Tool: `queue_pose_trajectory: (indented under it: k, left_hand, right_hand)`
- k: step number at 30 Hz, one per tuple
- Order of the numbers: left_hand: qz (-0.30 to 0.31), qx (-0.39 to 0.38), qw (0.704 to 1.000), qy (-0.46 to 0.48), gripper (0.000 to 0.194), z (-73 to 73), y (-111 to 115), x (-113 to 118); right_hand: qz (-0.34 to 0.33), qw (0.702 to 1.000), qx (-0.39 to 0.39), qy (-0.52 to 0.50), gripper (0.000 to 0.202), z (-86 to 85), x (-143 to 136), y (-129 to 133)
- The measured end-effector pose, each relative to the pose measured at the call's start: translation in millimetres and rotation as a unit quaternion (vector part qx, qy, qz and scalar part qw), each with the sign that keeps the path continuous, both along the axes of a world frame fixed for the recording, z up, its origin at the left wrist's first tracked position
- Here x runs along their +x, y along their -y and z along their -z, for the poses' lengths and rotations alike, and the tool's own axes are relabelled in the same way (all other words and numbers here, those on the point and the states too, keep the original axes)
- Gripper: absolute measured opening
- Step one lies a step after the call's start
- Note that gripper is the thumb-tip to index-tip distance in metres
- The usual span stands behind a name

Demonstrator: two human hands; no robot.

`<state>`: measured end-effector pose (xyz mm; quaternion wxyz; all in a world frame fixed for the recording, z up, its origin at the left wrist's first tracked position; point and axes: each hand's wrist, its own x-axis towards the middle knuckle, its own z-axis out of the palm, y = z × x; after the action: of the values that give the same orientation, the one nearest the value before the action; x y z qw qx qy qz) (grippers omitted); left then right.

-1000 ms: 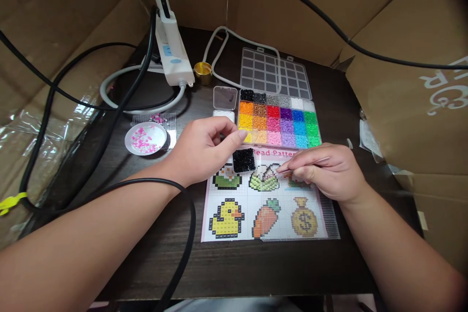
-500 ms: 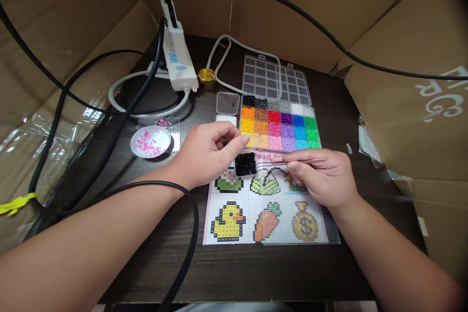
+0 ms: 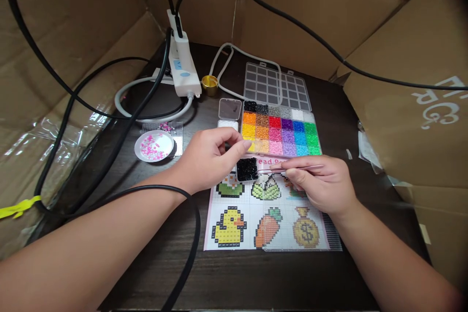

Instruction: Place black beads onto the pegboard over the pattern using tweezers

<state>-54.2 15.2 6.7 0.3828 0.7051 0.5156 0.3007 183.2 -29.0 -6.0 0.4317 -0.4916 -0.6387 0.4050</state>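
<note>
My left hand [image 3: 215,156] is closed, thumb against fingers, at the back edge of a small clear box of black beads [image 3: 247,169]. Its fingers seem to pinch the box's clear lid, which is hard to make out. In my right hand [image 3: 321,180] is a pair of tweezers [image 3: 276,169], held almost level and pointing left. The tips are at the right side of the black beads; whether a bead is between them I cannot tell. Below both hands lies a bead pattern sheet [image 3: 248,229] with a duck, a carrot and a money bag, partly covered by a clear pegboard [image 3: 302,243].
Behind the sheet stands a sorted bead case [image 3: 281,129], its clear lid [image 3: 276,85] folded back. At left are a white dish [image 3: 154,146] of pink beads and a power strip [image 3: 183,66]. A black cable [image 3: 193,234] crosses my left forearm. Cardboard walls [image 3: 292,24] surround the table.
The view has tipped slightly, so everything sits a little lower. The tweezers' tips have shifted slightly against the black beads. My left hand keeps its place at the small box.
</note>
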Motion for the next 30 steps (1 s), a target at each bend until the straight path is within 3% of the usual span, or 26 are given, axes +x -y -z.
queue_pose_trajectory:
  k: [10,30]
  left_hand:
    - [0.016,0.002,1.0,-0.004,0.032,-1.5,1,1]
    - [0.021,0.012,1.0,-0.005,0.034,-1.1,0,1]
  right_hand:
    - [-0.042,0.999,0.006,0.021,0.016,-3.8,-6,-1]
    - [-0.01,1.0,0.011,0.019,0.009,-6.3,-14,1]
